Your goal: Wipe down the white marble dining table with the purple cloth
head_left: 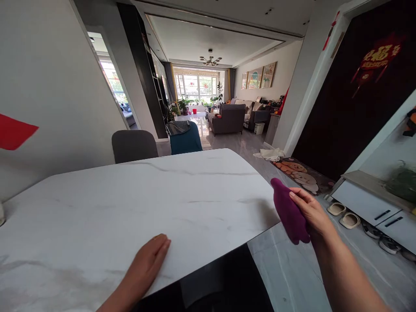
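Observation:
My right hand (307,210) pinches a purple cloth (288,212) between thumb and fingers, held up by the right corner of a white marble-patterned table (169,195). The cloth hangs loosely folded, its lower end drooping past my fingers. On the tabletop near the front edge rests my left hand (152,258), its fingers curled in and pressed together. Nothing shows in that hand, though its palm side is hidden.
A grey chair (134,145) and a teal chair (186,138) stand beyond the table's far edge. To the right are a patterned doormat (300,175), beige slippers (349,220) and a low shoe cabinet (367,203). A grey sofa (227,119) stands farther back.

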`<control>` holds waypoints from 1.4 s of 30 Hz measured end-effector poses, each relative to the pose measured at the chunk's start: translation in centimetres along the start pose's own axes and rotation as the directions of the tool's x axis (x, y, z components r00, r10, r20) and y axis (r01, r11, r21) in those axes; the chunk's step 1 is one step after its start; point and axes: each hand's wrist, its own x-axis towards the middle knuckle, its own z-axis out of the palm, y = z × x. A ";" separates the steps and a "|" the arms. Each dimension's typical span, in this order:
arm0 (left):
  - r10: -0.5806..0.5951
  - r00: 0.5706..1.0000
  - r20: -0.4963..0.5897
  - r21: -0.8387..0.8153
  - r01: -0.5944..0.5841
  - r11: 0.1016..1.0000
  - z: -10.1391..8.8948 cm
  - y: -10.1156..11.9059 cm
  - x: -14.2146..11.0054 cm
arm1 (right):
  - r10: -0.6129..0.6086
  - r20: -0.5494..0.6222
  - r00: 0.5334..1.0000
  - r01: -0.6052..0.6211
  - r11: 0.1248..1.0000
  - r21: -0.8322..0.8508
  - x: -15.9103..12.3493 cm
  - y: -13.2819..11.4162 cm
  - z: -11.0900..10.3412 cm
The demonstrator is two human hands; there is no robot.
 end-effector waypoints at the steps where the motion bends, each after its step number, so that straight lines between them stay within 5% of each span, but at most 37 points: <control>1: -0.040 0.998 -0.057 0.023 0.042 0.999 -0.7 -1.3 -0.7 | -0.023 -0.004 1.000 0.023 0.998 -0.053 1.1 0.7 0.4; 5: -0.189 0.954 -0.235 0.126 0.222 0.967 -2.5 -6.2 -3.9 | -0.127 0.128 0.984 0.166 0.919 -0.358 4.5 5.4 3.1; 9: -0.150 0.921 -0.359 0.248 0.250 0.936 -4.2 -10.4 -7.3 | -0.121 0.457 0.881 0.446 0.535 -0.718 4.6 8.5 3.7; 11: -0.147 0.912 -0.383 0.278 0.265 0.923 -5.3 -12.1 -8.7 | -0.047 0.566 0.823 0.548 0.331 -0.768 4.2 8.7 3.0; 13: -0.194 0.897 -0.397 0.297 0.326 0.897 -6.3 -13.4 -9.9 | 0.055 0.624 0.779 0.597 0.237 -0.766 4.1 8.5 2.1; 18: -0.276 0.830 -0.485 0.287 0.449 0.846 -7.0 -14.6 -11.3 | 0.104 0.684 0.722 0.653 0.221 -0.724 5.1 9.1 1.9; 24: -0.248 0.776 -0.580 0.308 0.491 0.815 -5.2 -13.6 -11.6 | -0.120 0.549 0.827 0.558 0.285 -0.779 6.9 12.4 5.0; 28: -0.210 0.778 -0.592 0.299 0.454 0.839 -5.0 -13.4 -12.2 | -0.138 0.470 0.872 0.490 0.274 -0.828 7.9 13.6 11.3; 32: -0.159 0.808 -0.568 0.325 0.397 0.858 -5.0 -13.5 -12.5 | -0.114 0.559 0.822 0.568 0.253 -0.784 6.5 13.2 20.9; 38: -0.081 0.771 -0.631 0.321 0.355 0.878 -4.9 -12.9 -12.5 | -0.032 0.768 0.640 0.727 0.350 -0.591 -0.4 10.9 35.7; 42: -0.128 0.760 -0.637 0.291 0.391 0.873 -5.2 -12.8 -12.4 | -0.031 0.890 0.456 0.801 0.451 -0.394 -5.9 9.6 43.2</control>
